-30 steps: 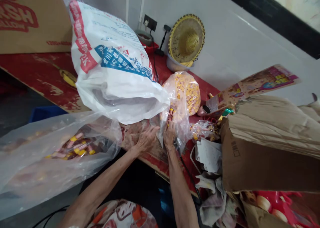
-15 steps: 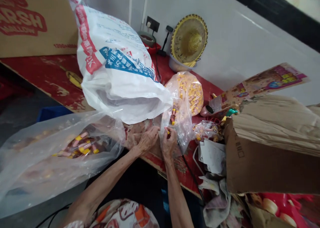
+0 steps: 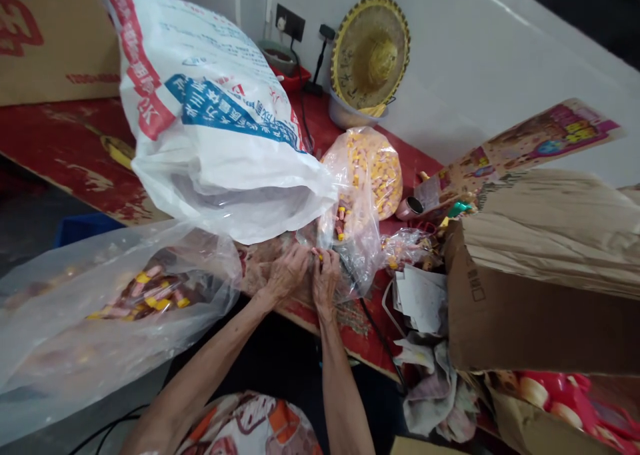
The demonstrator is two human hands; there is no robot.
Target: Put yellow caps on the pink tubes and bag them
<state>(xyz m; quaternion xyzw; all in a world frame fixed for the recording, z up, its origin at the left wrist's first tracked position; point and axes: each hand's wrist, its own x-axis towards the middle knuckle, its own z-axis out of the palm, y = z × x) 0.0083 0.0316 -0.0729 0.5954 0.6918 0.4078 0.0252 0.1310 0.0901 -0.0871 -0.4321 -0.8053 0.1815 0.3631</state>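
Along the red bench (image 3: 60, 135), my right hand (image 3: 326, 280) pinches a small yellow sweet (image 3: 319, 256) at the centre; my left hand (image 3: 287, 273) lies against the clear bag (image 3: 357, 252), its grip unclear. That bag already holds some sweets; more fill the large bag (image 3: 115, 322) lower left.

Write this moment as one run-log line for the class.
left hand: on clear plastic bag | right hand: pinching small yellow piece | nearby: large white plastic sack with blue-red print

A white woven plastic sack (image 3: 215, 155) is printed with red and blue bands. A clear plastic bag (image 3: 357, 175) is filled with yellow pieces. A wooden board (image 3: 65, 155) is painted red, flaked with pale patches. A round straw hat (image 3: 370, 52) is edged in yellow and black.
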